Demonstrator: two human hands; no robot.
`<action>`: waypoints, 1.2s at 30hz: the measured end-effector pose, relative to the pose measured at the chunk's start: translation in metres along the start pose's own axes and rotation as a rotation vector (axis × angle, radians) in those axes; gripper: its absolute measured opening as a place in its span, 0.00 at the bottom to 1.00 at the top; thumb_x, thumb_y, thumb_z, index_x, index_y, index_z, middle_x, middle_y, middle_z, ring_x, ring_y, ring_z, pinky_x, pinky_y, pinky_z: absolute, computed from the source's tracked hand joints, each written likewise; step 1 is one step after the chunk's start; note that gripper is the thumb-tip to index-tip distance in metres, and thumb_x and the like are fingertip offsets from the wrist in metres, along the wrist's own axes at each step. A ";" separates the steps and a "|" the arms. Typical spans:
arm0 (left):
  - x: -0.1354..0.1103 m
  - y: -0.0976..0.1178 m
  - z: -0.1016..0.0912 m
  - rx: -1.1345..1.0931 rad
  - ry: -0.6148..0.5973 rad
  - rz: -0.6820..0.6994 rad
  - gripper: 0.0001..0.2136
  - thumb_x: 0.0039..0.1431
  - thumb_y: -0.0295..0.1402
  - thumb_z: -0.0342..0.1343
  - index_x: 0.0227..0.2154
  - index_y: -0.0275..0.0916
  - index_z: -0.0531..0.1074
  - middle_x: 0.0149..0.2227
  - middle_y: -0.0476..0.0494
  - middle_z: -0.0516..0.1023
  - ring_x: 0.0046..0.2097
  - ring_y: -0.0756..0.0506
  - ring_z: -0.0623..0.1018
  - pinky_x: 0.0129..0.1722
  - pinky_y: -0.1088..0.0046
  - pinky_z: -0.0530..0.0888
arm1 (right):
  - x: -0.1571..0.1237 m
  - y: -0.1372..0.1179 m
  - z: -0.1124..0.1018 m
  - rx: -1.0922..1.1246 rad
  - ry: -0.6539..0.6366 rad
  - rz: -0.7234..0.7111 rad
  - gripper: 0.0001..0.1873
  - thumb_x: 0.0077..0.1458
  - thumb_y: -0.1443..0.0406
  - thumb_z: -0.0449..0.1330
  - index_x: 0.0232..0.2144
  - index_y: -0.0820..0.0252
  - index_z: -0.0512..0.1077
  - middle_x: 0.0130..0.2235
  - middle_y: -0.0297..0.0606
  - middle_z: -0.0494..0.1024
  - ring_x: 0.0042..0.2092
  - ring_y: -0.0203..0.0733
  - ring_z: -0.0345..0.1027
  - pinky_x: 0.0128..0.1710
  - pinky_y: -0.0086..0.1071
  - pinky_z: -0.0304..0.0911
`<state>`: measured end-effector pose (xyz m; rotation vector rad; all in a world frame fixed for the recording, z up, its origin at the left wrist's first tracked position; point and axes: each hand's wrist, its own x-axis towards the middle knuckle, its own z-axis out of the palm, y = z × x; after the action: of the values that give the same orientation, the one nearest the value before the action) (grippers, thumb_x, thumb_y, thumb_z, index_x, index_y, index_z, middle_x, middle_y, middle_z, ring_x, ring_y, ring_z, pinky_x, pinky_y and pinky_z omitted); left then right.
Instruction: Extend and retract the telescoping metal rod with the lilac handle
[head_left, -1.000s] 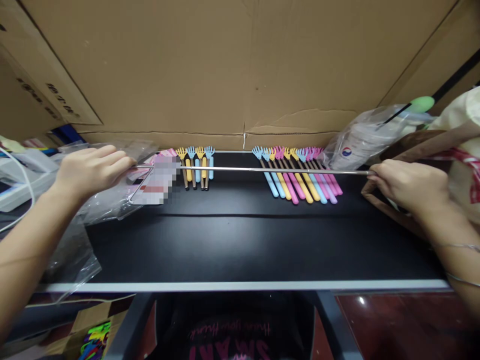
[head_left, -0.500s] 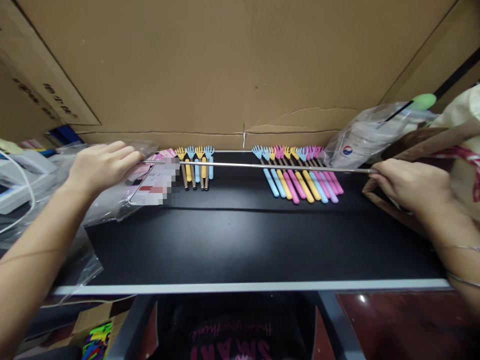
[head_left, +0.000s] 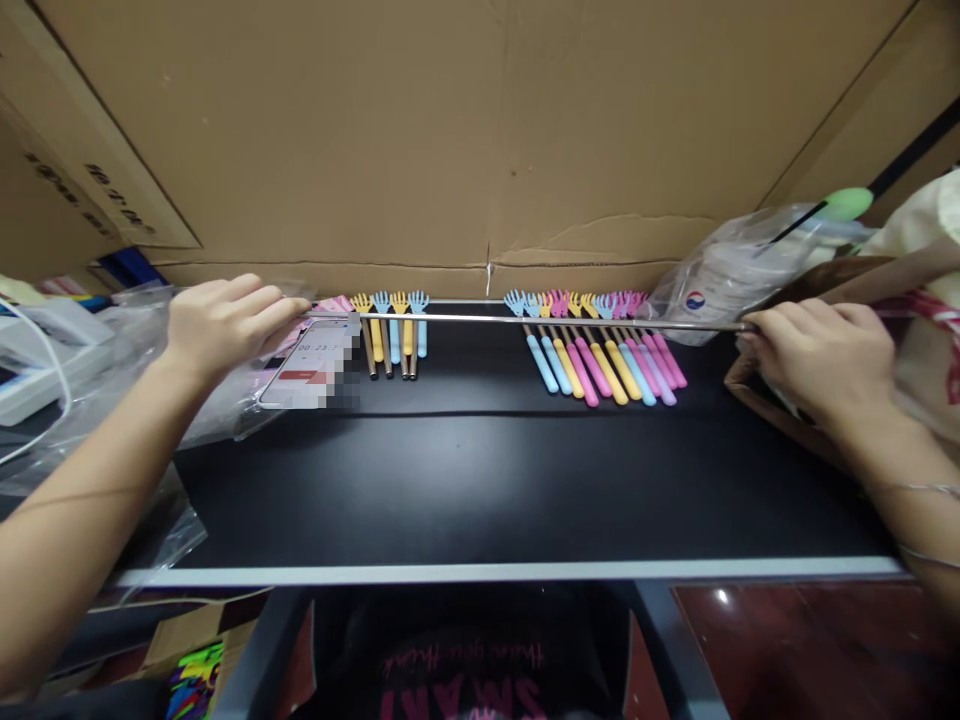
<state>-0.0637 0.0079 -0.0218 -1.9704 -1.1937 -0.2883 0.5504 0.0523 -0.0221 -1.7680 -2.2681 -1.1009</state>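
A long, thin telescopic metal rod [head_left: 480, 319] stretches level above the black table [head_left: 480, 490], thinner at its left end than at its right. My left hand [head_left: 232, 320] is closed around the left end, and my right hand [head_left: 821, 365] grips the thicker right end. Beneath the rod on the right lies a row of back scratchers [head_left: 600, 365] with hand-shaped heads and pink, yellow, blue and purple handles. To the left is a smaller group of blue and yellow hand-shaped heads, coloured grips and metal rods [head_left: 388, 355]. Both rod ends are hidden in my fingers.
A phone [head_left: 304, 365] with a timer lies on clear plastic bags [head_left: 217, 410] at the left. On the right stand a bagged drink cup [head_left: 727, 285] and a brown bag [head_left: 780, 425]. Cardboard [head_left: 480, 130] walls the back. An open box [head_left: 184, 640] with bright pieces sits below.
Both hands have risen slightly with the rod, and my left hand has shifted a little to the right. The back scratchers on the table have stayed in place.
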 end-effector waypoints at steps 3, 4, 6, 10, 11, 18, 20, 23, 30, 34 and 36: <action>-0.001 0.008 0.003 -0.071 -0.031 -0.002 0.12 0.63 0.39 0.41 0.29 0.46 0.67 0.22 0.51 0.68 0.29 0.49 0.60 0.23 0.73 0.54 | -0.004 -0.014 -0.009 0.015 0.045 -0.084 0.13 0.55 0.58 0.50 0.32 0.60 0.71 0.32 0.48 0.75 0.35 0.43 0.60 0.35 0.35 0.47; 0.000 0.012 0.004 -0.105 -0.037 -0.007 0.13 0.63 0.39 0.41 0.28 0.46 0.67 0.21 0.52 0.68 0.28 0.49 0.59 0.23 0.73 0.53 | -0.005 -0.020 -0.013 0.022 0.052 -0.126 0.13 0.56 0.58 0.50 0.31 0.60 0.70 0.32 0.47 0.75 0.35 0.42 0.60 0.35 0.34 0.48; 0.004 0.022 0.003 -0.171 -0.035 -0.010 0.13 0.63 0.39 0.41 0.26 0.45 0.67 0.21 0.52 0.68 0.27 0.49 0.59 0.23 0.73 0.53 | -0.006 -0.034 -0.021 0.026 0.087 -0.209 0.14 0.58 0.58 0.49 0.31 0.60 0.70 0.31 0.44 0.74 0.35 0.41 0.60 0.35 0.33 0.48; 0.021 0.054 -0.005 -0.153 0.023 0.105 0.12 0.63 0.39 0.43 0.29 0.45 0.69 0.24 0.52 0.73 0.28 0.50 0.66 0.24 0.74 0.57 | 0.000 -0.074 -0.042 0.061 0.233 -0.341 0.15 0.60 0.59 0.47 0.30 0.61 0.69 0.28 0.39 0.74 0.33 0.37 0.62 0.36 0.31 0.49; 0.026 0.064 -0.009 -0.132 0.027 0.151 0.12 0.63 0.39 0.43 0.29 0.44 0.69 0.25 0.51 0.74 0.29 0.50 0.68 0.24 0.74 0.58 | 0.003 -0.086 -0.048 0.084 0.270 -0.378 0.15 0.60 0.60 0.47 0.29 0.61 0.69 0.28 0.38 0.74 0.32 0.36 0.62 0.35 0.30 0.50; 0.058 0.130 -0.033 -0.223 0.117 0.198 0.15 0.64 0.36 0.42 0.28 0.40 0.71 0.22 0.48 0.73 0.25 0.50 0.70 0.22 0.74 0.55 | 0.018 -0.157 -0.091 0.291 0.326 -0.442 0.19 0.62 0.62 0.44 0.22 0.60 0.64 0.21 0.33 0.70 0.24 0.34 0.58 0.29 0.29 0.47; 0.061 0.134 -0.035 -0.217 0.145 0.184 0.14 0.64 0.36 0.43 0.29 0.40 0.71 0.22 0.48 0.73 0.26 0.49 0.71 0.22 0.73 0.55 | 0.020 -0.163 -0.097 0.307 0.317 -0.397 0.20 0.62 0.61 0.43 0.22 0.60 0.65 0.21 0.34 0.70 0.24 0.34 0.59 0.28 0.30 0.46; 0.062 0.132 -0.035 -0.192 0.178 0.186 0.13 0.63 0.35 0.44 0.28 0.39 0.71 0.22 0.49 0.73 0.25 0.49 0.71 0.22 0.73 0.54 | 0.020 -0.161 -0.100 0.339 0.265 -0.356 0.21 0.62 0.59 0.43 0.23 0.60 0.65 0.22 0.35 0.71 0.25 0.36 0.61 0.27 0.30 0.45; 0.068 0.146 -0.044 -0.256 0.151 0.217 0.12 0.63 0.35 0.45 0.27 0.38 0.68 0.21 0.50 0.72 0.25 0.50 0.71 0.21 0.73 0.52 | 0.015 -0.170 -0.101 0.474 0.052 -0.356 0.21 0.62 0.56 0.41 0.26 0.59 0.66 0.23 0.33 0.72 0.24 0.35 0.62 0.23 0.29 0.40; 0.078 0.165 -0.054 -0.312 0.154 0.217 0.12 0.63 0.35 0.46 0.26 0.38 0.68 0.20 0.50 0.71 0.24 0.50 0.70 0.20 0.74 0.50 | 0.016 -0.190 -0.114 0.452 0.051 -0.360 0.22 0.62 0.54 0.41 0.27 0.58 0.66 0.22 0.33 0.71 0.22 0.35 0.61 0.23 0.28 0.37; 0.081 0.171 -0.056 -0.331 0.147 0.223 0.13 0.63 0.36 0.45 0.24 0.37 0.67 0.19 0.49 0.70 0.24 0.50 0.70 0.20 0.74 0.50 | 0.016 -0.198 -0.118 0.440 0.068 -0.370 0.22 0.62 0.54 0.40 0.26 0.59 0.66 0.20 0.33 0.70 0.21 0.35 0.60 0.22 0.28 0.37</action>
<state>0.1313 -0.0217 -0.0278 -2.2995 -0.8637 -0.5323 0.3305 -0.0174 -0.0243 -1.1641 -2.6011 -0.6094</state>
